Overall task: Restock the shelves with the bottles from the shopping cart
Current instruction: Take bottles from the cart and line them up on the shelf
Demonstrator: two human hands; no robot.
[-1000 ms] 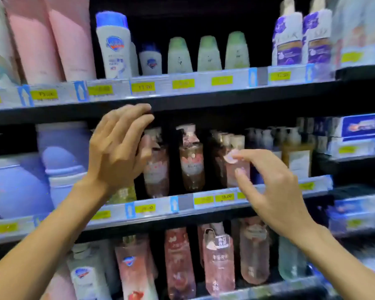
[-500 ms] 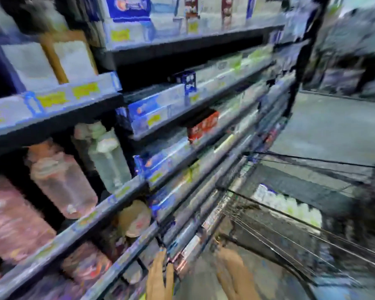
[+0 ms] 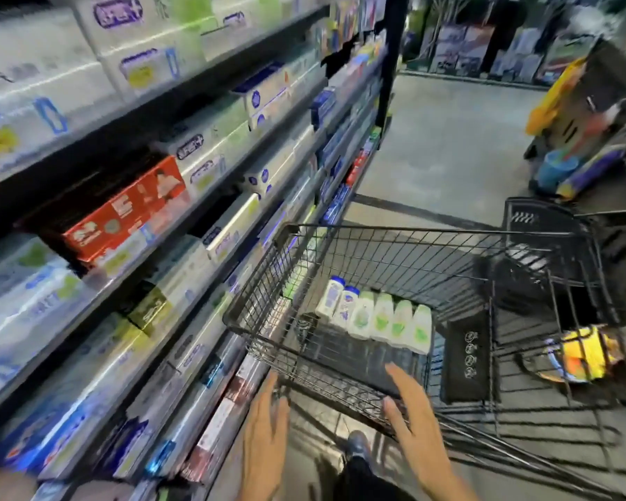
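The bottles (image 3: 374, 317) lie in a row on the floor of the cart (image 3: 394, 231), beyond both our empty, spread hands; our right hand (image 3: 414, 424) is nearer than our left hand (image 3: 266, 433).

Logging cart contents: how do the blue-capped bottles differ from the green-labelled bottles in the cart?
The blue-capped bottles, two of them, have blue caps and blue labels; the green-labelled bottles, four, have pale caps and green labels. The blue-capped bottles lie nearer the shelves. All are white and lie in one row.
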